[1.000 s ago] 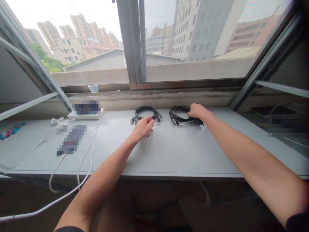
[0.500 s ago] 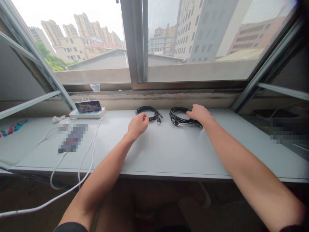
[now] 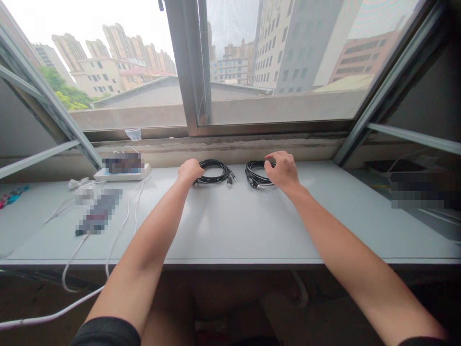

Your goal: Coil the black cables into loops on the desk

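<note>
1. Hands: the left hand (image 3: 189,170) is curled closed against the left rim of the left coil (image 3: 215,172); whether strands sit inside the fist, cannot tell. The right hand (image 3: 283,170) arches over the right coil (image 3: 256,174) with fingers parted; its grip is hidden under the palm.
2. Both black coils lie flat on the ledge (image 3: 230,226) between the hands, close together but apart.
3. Risk: no tie is visible, so lifting by one loop probably spills the rest.
4. Risk: the plug ends (image 3: 229,179) between the coils could snag each other if they are dragged inward.
5. Risk: the left forearm could catch the white cables (image 3: 124,226) to its left.
</note>
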Tool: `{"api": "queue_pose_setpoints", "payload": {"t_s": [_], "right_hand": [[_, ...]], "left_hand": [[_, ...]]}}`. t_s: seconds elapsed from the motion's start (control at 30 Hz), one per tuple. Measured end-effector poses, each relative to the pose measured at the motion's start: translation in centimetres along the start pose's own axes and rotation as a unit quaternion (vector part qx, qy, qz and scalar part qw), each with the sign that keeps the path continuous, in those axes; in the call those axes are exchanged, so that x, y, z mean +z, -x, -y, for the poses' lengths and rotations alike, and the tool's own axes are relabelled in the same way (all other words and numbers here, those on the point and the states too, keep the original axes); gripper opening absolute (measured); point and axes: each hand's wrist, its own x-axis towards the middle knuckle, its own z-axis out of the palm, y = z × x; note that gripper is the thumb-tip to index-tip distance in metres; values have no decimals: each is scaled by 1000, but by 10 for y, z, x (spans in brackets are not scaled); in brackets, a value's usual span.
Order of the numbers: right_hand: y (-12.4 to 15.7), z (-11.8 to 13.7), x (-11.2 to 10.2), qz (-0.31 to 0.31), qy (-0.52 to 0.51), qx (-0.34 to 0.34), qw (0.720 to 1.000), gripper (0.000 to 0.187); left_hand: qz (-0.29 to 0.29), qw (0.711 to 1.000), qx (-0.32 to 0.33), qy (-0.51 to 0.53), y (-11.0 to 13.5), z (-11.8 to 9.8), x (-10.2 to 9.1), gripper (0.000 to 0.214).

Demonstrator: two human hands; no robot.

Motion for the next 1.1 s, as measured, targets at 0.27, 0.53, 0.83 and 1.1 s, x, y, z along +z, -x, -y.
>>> {"api": "queue_pose_setpoints", "payload": {"t_s": [0.27, 0.53, 0.83, 1.1], "right_hand": [[4, 18, 1, -11, -101, -56, 993, 26], [15, 39, 7, 153, -368, 17, 917, 33], [33, 58, 7, 330, -562, 142, 745, 56], [31, 64, -8, 344, -619, 142, 692, 44]], "left_hand": [[-26, 997, -4, 71, 9, -1, -10, 11], [-66, 959, 62, 270, 37, 18, 3, 20], [-21, 882, 75, 465, 68, 4, 11, 21], [-14, 847, 52, 529, 81, -10, 23, 28]]}}
